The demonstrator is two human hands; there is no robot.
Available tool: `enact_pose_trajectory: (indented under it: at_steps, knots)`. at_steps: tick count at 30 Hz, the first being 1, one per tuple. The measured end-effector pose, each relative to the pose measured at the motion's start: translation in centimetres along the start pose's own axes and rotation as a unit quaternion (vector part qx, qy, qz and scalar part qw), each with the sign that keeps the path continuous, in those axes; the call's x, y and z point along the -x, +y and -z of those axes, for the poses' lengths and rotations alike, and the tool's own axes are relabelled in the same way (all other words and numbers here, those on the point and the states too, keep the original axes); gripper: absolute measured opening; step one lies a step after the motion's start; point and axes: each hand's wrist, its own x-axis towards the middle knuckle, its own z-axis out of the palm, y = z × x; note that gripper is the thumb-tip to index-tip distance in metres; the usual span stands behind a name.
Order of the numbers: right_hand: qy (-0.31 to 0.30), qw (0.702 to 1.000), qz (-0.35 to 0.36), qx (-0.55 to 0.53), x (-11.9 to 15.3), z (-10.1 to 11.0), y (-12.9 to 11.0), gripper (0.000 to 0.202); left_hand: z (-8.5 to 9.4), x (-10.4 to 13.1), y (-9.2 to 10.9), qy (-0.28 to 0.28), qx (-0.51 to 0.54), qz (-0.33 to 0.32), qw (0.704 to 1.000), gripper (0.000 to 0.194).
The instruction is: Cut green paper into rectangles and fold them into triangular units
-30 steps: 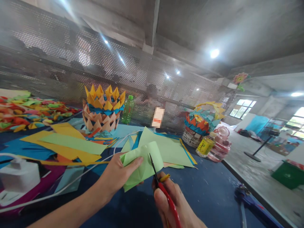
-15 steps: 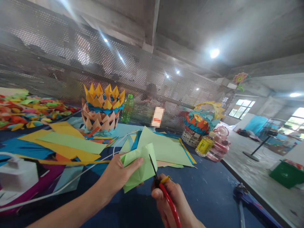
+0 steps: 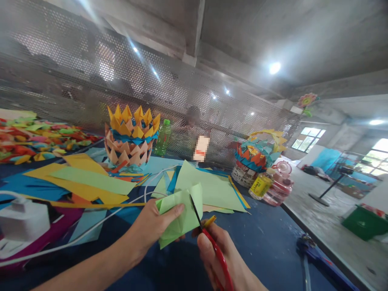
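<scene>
Scissors (image 3: 197, 214) crossed folded green paper (image 3: 186, 216), right hand (image 3: 233, 250) gripped red handles (image 3: 222, 258), left hand (image 3: 152, 222) pinched the paper's left side

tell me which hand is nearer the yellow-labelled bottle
Right. The right hand, holding the red-handled scissors, is nearer the camera than the yellow-labelled bottle and left of it; the left hand, gripping green paper, is farther left.

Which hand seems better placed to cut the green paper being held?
Probably the right hand: it grips the red-handled scissors, a blade overlapping the held green paper in view. The left hand is occupied holding that paper.
</scene>
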Motion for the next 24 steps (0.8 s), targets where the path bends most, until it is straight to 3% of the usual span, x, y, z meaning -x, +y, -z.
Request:
enact_pose_trajectory:
  at_steps: [5, 12, 19, 24]
  knots:
    - [-0.018, 0.999, 0.013, -0.031, -1.4, -0.2, 1.4, 0.063, 0.0, -0.2, -0.5, 0.007, 0.005, 0.019, 1.000, 0.043]
    - [0.007, 0.996, -0.065, -0.065, -2.2, -0.4, 2.8, 0.066, -0.2, -0.4, -0.6, 0.022, 0.021, 0.045, 0.999, 0.036]
    - [-0.001, 0.999, -0.030, -0.014, -1.9, -0.1, 3.4, 0.058, -0.2, -0.4, -0.8, 0.034, 0.046, 0.055, 0.997, 0.017]
    - [-0.007, 0.998, -0.049, 0.039, -2.0, 0.3, 3.3, 0.057, -0.1, -0.5, -0.9, 0.036, 0.080, 0.055, 0.995, 0.011]
